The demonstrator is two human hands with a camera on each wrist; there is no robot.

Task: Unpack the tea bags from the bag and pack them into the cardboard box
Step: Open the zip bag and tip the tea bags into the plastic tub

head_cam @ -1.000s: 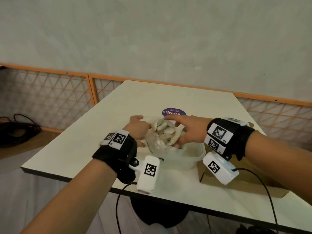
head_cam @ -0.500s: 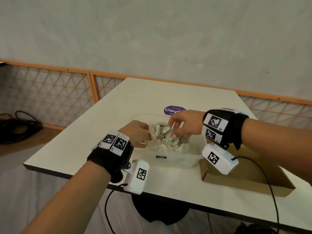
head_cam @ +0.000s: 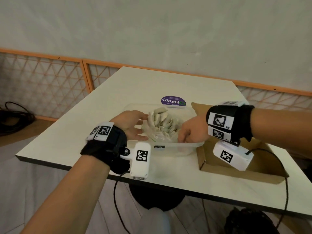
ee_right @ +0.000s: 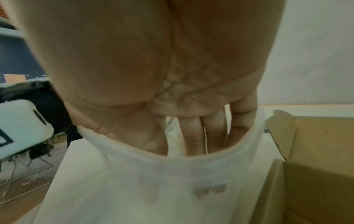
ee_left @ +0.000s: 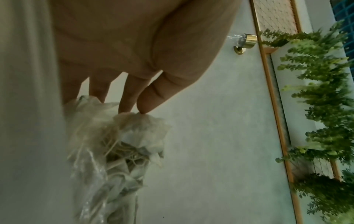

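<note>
A clear plastic bag (head_cam: 157, 136) bulging with pale tea bags (head_cam: 160, 118) sits in a translucent tub (head_cam: 177, 149) at the table's middle. My left hand (head_cam: 135, 125) is at the bag's left side. In the left wrist view its thumb and index fingertip pinch the crumpled top of the bag (ee_left: 118, 136). My right hand (head_cam: 183, 140) reaches down into the tub at the bag's right. A tea bag (ee_right: 175, 141) shows between its thumb and fingers, whose tips are blurred behind the tub wall (ee_right: 172, 181). The open cardboard box (head_cam: 263, 168) lies right of the tub.
A purple ClayGo sticker (head_cam: 173, 100) is on the white table (head_cam: 84, 132) behind the tub. An orange lattice rail (head_cam: 50, 81) runs along the wall. Black cables (head_cam: 13, 119) lie on the floor at the left. The table's near edge is close below my wrists.
My right hand has dropped from the top of the tea bags down into the tub's near right side. The left hand has loosened from gripping the bag's side to a fingertip pinch.
</note>
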